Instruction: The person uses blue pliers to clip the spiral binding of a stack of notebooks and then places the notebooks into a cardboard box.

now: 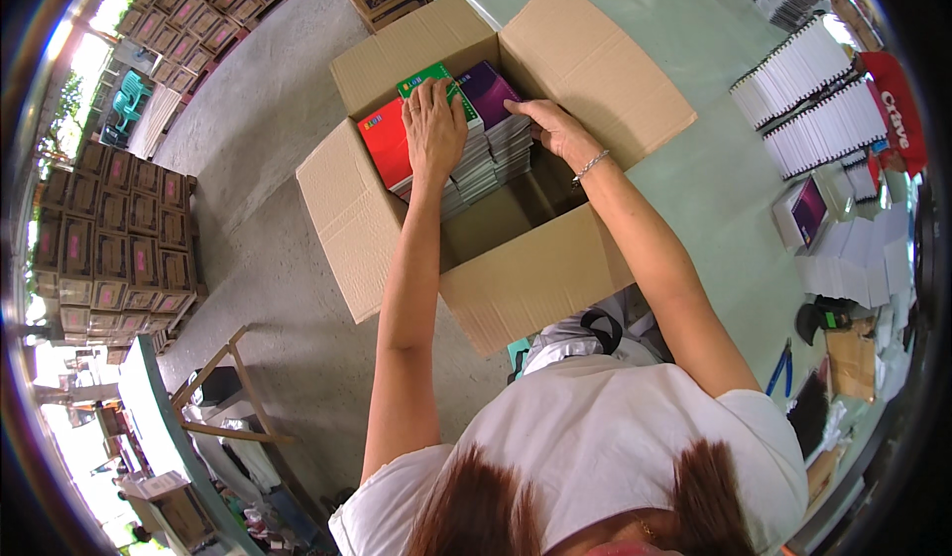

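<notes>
An open cardboard box [535, 273] stands before me with its flaps folded outward. Stacks of notebooks fill its far side: one topped by a red cover [383, 146], one by a green cover [423, 73] and one by a purple cover [482, 90]. My left hand [434, 129] lies flat with fingers stretched over the green stack, beside the red one. At the purple stack's right side, my right hand [557, 126] has its thumb on the top edge and its other fingers curled down the side, partly hidden. The near part of the box shows its bare inside.
On the pale green tabletop [684, 248] at right are rows of spiral-bound notebooks [793, 70], a red bag [895, 110], stacked white paper [848, 258] and blue-handled pliers [781, 370]. Piled cartons [119, 239] stand left on the concrete floor, near a wooden frame [238, 387].
</notes>
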Demonstrator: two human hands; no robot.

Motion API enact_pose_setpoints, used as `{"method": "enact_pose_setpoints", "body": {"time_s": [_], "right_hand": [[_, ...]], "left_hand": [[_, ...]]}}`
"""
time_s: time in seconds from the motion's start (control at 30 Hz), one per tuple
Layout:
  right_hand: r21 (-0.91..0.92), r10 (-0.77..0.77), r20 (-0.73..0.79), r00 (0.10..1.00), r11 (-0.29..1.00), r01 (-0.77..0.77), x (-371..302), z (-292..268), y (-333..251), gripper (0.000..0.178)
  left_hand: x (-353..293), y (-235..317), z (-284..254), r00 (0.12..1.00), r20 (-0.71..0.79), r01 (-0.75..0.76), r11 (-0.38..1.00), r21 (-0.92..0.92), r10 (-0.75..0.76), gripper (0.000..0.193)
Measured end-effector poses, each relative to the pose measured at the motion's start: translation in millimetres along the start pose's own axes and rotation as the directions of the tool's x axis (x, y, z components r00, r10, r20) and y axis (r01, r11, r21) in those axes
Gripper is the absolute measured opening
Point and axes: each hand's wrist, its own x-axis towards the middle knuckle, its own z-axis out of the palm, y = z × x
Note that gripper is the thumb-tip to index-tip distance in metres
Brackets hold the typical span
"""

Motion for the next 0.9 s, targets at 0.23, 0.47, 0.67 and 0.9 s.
{"method": "enact_pose_setpoints", "body": {"time_s": [0.23,0.47,0.67,0.9], "right_hand": [[0.173,-0.008,-0.067,0.998,0.985,0.02,-10.6,17.9,-7.7,0.065],[0.073,0.028,0.013,1.0,0.997,-0.029,24.2,5.0,3.9,0.08],[0.132,-0.019,-0.269,0.963,0.99,0.057,24.3,-3.8,3.0,0.066],[0.492,-0.215,-0.018,0.976,0.848,0.196,-151.8,12.0,-27.0,0.049]], "left_hand": [[-3.3,-2.6,-1.1,1.0,-0.002,0.006,1.0,-0.004,-0.006,0.036],[-3.4,-0.3,-2.6,1.0,-0.015,-0.003,1.0,-0.001,0.002,0.033],[6.4,16.9,5.9,0.999,-0.015,-0.052,0.999,-0.001,0.052,0.033],[-3.0,-14.8,4.3,0.991,0.059,-0.122,0.992,0.025,0.12,0.037]]}}
